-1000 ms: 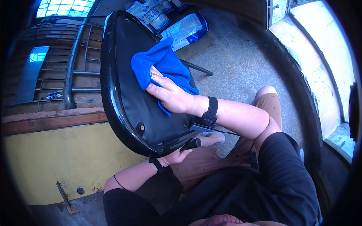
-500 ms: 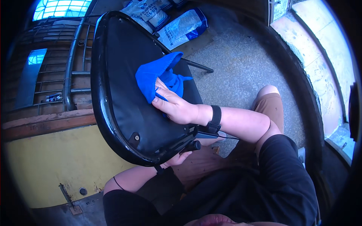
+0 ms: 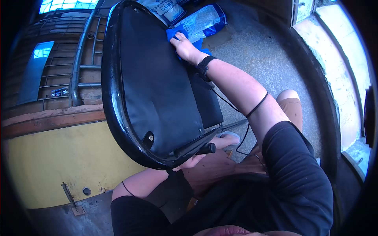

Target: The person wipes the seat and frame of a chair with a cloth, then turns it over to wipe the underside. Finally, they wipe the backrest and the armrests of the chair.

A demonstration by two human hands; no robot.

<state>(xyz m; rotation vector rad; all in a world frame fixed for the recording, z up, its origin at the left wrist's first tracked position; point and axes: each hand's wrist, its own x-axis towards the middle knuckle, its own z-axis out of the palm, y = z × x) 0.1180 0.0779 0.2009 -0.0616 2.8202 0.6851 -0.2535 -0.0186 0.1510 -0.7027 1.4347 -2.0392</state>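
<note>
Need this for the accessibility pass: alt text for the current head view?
A person's right hand holds a bunched blue cloth at the far right edge of a black padded, metal-framed chair. The left hand, mostly hidden, is at the chair's near edge. White-and-blue bags lie beyond; a yellow panel is at left.

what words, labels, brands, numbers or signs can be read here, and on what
White bag with blue end: print too blurred to read.
Second bag, left of it: print too small.
Small item, far left: too small to tell.
Black chair, blue cloth: no text visible.
</note>
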